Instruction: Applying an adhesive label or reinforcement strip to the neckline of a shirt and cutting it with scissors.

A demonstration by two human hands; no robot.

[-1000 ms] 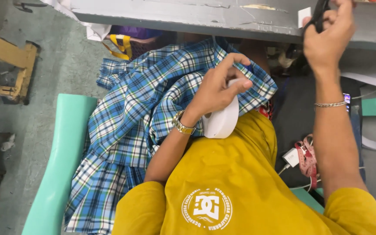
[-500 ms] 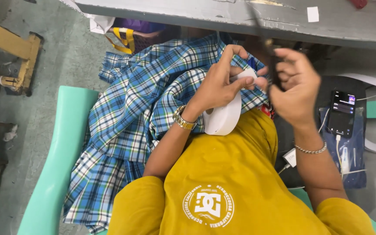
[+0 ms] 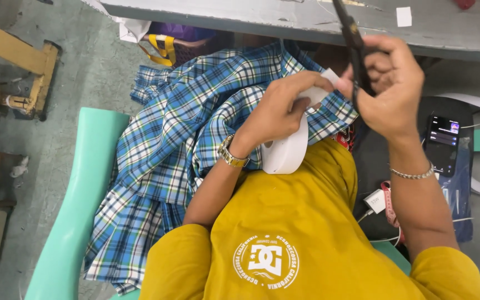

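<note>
- Left hand: clenched on white tape roll, loose tape end pinched at fingertips.
- Right hand: grasping black scissors, blades up, touching tape end.
- Roll: over plaid cloth on lap, below desk edge.
- Phone: lit, right of right wrist.

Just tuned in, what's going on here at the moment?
A seated person's left hand pinches the free end of a white tape roll hanging over a blue plaid garment on the lap. The right hand holds dark scissors right at that tape end. A phone lies beside them.
</note>
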